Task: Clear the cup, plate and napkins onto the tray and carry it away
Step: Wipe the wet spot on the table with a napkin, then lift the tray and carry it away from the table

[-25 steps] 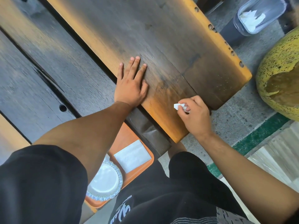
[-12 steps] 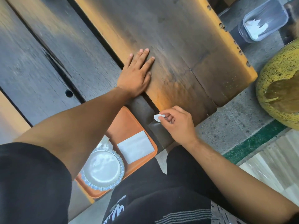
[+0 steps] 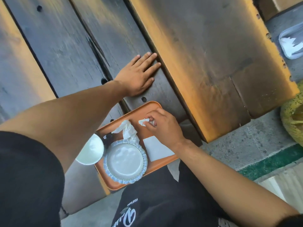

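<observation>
Two bare hands work over a dark, weathered wooden table (image 3: pixel 205 46) with orange-worn edges. At about eleven o'clock from the tray, the left hand (image 3: pixel 137 76) lies flat on the planks, fingers straight and gripping nothing, pointing toward one o'clock. The right hand (image 3: pixel 164 126) hovers over the far end of the orange tray (image 3: pixel 144 107), its fingertips pinching a small crumpled scrap of napkin (image 3: pixel 143 122) just above the tray floor.

The tray's long axis runs from seven o'clock to one o'clock, its far corner tucked against the table's edge. On it sit a round white plate (image 3: pixel 125 162) with a blue patterned rim at the near end, a loosely crumpled napkin (image 3: pixel 128 130) touching the plate's far rim, and a flat white rectangular napkin (image 3: pixel 157 149) at three o'clock from the plate, partly under the right wrist. A white cup (image 3: pixel 90 151), seen from above, stands at nine o'clock from the plate at the tray's left edge; whether it rests fully on the tray cannot be told. A small dark object beside it is too blurred to identify.

White printed lettering shows on the person's black shorts (image 3: pixel 164 202) at six o'clock, but it is cut off and unreadable. At two o'clock, on the concrete floor, a clear plastic bin (image 3: pixel 291 43) holds white paper.
</observation>
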